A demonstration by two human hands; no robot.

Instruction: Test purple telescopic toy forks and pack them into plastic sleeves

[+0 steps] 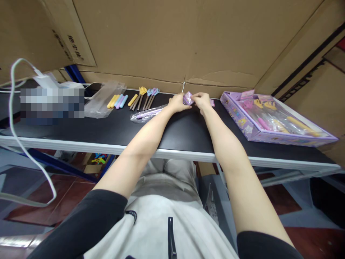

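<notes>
Both my hands meet at the far edge of the black table (107, 129), against the cardboard wall. My left hand (177, 103) and my right hand (201, 101) pinch a small purple packet (188, 98) between their fingers, holding it just above the table top. A clear plastic bag with a purple-handled piece inside (147, 114) lies just left of my left wrist. Further left lie several small rake-shaped toy tools (145, 97) in yellow, blue and purple, and a row of pastel handles (117, 101).
A purple toy gift box (272, 118) with a clear window lies at the right end of the table. Empty clear bags (104, 99) and a white charger with its cable (45, 81) sit at the left. Large cardboard boxes (172, 39) stand behind.
</notes>
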